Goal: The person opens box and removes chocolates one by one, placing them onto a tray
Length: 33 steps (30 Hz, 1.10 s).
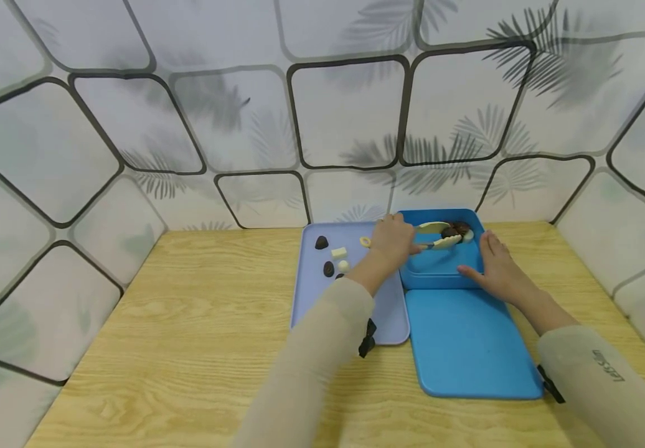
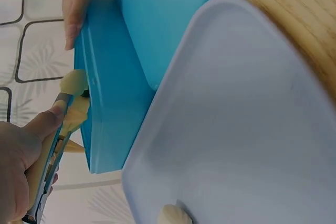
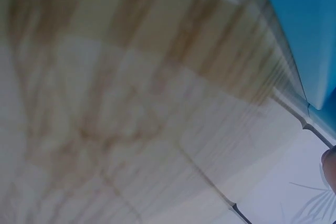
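Observation:
My left hand (image 1: 392, 244) grips a pair of tongs (image 2: 48, 156) with cream-coloured heads. The tong heads reach into a blue box (image 1: 440, 281), around a dark brown piece (image 1: 449, 233) in its far right part. Whether they touch it I cannot tell. A white piece (image 1: 469, 236) lies beside them. My right hand (image 1: 502, 269) rests on the box's right side, fingers extended along the outer wall and thumb at the rim. In the right wrist view only a fingertip (image 3: 329, 170) of that hand shows, near the blue box (image 3: 307, 24).
A lavender tray (image 1: 381, 323) left of the box carries dark pieces (image 1: 321, 242), a pale block (image 1: 338, 252), a white ball (image 1: 343, 266) and a cream ring (image 1: 365, 241). A flat blue lid (image 1: 470, 345) lies before the box. A patterned wall (image 1: 350, 112) stands behind.

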Motion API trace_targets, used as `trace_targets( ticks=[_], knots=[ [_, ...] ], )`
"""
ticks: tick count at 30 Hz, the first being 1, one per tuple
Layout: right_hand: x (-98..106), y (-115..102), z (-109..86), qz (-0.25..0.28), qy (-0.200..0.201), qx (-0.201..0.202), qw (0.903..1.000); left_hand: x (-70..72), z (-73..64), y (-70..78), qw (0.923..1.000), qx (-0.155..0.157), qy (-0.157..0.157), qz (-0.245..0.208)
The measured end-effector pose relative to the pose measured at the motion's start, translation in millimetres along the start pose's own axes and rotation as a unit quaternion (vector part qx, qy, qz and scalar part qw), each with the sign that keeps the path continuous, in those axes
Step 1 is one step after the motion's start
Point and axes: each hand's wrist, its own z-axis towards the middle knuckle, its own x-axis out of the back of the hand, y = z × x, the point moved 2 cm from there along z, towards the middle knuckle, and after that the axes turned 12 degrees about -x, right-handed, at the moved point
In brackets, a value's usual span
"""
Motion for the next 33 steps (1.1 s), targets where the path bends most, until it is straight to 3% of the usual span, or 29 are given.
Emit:
trace_targets(
  ticks=[6,15,24,29,33],
  knots=[
    [0,4,0.1,-0.008,0.002,0.0,1.0,1.8,-10.7,-11.8,0.9997,0.017,0.011,-0.015],
    [0,4,2.5,-0.008,0.002,0.001,1.0,-5.2,-41.9,-32.2,0.9913,-0.006,0.117,-0.059],
    [4,3,2.1,-0.007,0.005,0.005,1.0,-2.5,-68.8,-44.4,0.9743,-0.039,0.214,-0.06],
    [4,3,2.3,-0.002,0.005,0.006,1.0,-5.0,-74.1,-48.8,0.9742,-0.041,0.216,-0.051],
    [1,1,2.0,0.002,-0.003,0.002,1.0,-3.3,-74.1,-49.6,0.9791,-0.046,0.193,-0.043]
  ],
)
